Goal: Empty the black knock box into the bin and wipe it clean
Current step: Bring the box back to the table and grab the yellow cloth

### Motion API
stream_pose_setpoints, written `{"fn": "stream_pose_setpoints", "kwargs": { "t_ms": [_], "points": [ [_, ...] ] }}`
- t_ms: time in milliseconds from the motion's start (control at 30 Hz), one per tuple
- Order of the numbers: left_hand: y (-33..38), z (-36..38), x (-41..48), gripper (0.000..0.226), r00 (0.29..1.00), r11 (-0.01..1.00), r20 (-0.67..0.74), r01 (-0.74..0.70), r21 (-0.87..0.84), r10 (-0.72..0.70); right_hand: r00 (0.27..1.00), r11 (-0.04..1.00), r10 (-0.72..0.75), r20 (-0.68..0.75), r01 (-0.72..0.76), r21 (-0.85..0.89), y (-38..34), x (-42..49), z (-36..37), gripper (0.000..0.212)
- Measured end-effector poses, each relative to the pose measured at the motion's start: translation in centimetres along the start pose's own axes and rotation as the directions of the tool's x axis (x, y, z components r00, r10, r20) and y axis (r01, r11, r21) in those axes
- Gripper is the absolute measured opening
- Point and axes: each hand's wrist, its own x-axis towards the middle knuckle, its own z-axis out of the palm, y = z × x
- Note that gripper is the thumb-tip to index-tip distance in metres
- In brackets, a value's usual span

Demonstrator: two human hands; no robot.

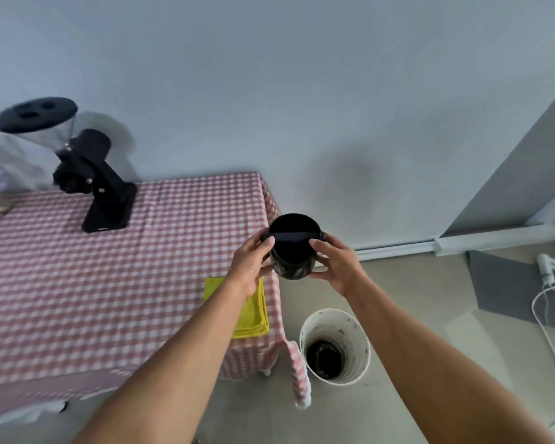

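I have one view, the head camera. It sits high, by the right end of the table, and faces forward and down toward the wall and floor. The lens is wide: table edges bow. The box is close, near frame centre. The bin stands farther off, lower right of centre.

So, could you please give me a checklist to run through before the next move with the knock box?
1. Grip: left hand and right hand both hold the knock box: ok.
2. Box held over the bin: cannot tell.
3. Bin mouth open: ok.
4. Grounds left inside the box: cannot tell, interior dark.
5. Wiping: yellow cloth lies ready on the table: ok.
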Motion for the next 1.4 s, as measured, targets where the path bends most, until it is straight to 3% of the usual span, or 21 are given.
{"fn": "stream_pose_setpoints", "kwargs": {
  "t_ms": [200, 433, 567, 667, 767, 867, 933, 1033, 1133, 1233, 1400],
  "points": [
    [2.9, -10.6, 1.0, 0.042, 0.998, 0.999, -0.051, -0.038, -0.004, 0.037, 1.000, 0.993, -0.004, -0.004, 0.003, -0.118, 2.4, 1.8, 11.0, 0.029],
    [5.1, -22.8, 1.8, 0.041, 0.997, 0.999, -0.073, -0.039, -0.003, 0.039, 0.998, 0.984, -0.039, -0.047, 0.030, -0.175, 7.3, 4.1, 23.2, 0.038],
    [6.1, -27.3, 1.4, 0.029, 0.996, 0.996, -0.084, -0.018, 0.084, 0.025, 0.997, 0.977, -0.033, -0.068, 0.018, -0.211, 9.1, 4.0, 27.1, 0.038],
    [6.4, -29.1, 1.5, 0.038, 0.992, 0.979, -0.122, -0.018, 0.204, 0.043, 0.993, 0.955, -0.060, -0.105, 0.026, -0.296, 9.9, 4.2, 29.0, 0.037],
    [6.2, -30.2, 2.3, 0.053, 0.977, 0.886, -0.158, -0.058, 0.460, 0.146, 0.983, 0.886, -0.122, -0.135, 0.046, -0.462, 10.3, 4.5, 30.5, 0.037],
    [6.0, -30.3, 2.4, 0.059, 0.918, 0.679, -0.120, -0.186, 0.711, 0.377, 0.978, 0.821, -0.163, -0.131, 0.060, -0.568, 10.4, 5.1, 31.6, 0.036],
    [6.0, -30.1, 1.9, 0.054, 0.834, 0.486, -0.024, -0.298, 0.822, 0.552, 0.976, 0.802, -0.175, -0.127, 0.067, -0.594, 10.5, 5.4, 32.1, 0.035],
    [5.9, -29.5, 1.2, 0.048, 0.797, 0.320, 0.151, -0.398, 0.860, 0.585, 0.971, 0.768, -0.202, -0.131, 0.074, -0.636, 10.6, 5.5, 32.5, 0.033],
    [5.4, -29.3, 1.4, 0.045, 0.820, 0.272, 0.221, -0.410, 0.871, 0.528, 0.965, 0.716, -0.231, -0.126, 0.081, -0.694, 10.5, 5.2, 32.6, 0.035],
    [5.2, -29.2, 1.9, 0.041, 0.865, 0.314, 0.174, -0.348, 0.883, 0.471, 0.963, 0.677, -0.251, -0.100, 0.100, -0.729, 10.5, 4.9, 32.3, 0.037],
    [4.8, -28.3, 2.8, 0.038, 0.895, 0.319, 0.208, -0.346, 0.882, 0.395, 0.966, 0.701, -0.244, -0.081, 0.118, -0.703, 10.5, 4.5, 31.2, 0.042]
  ]
}}
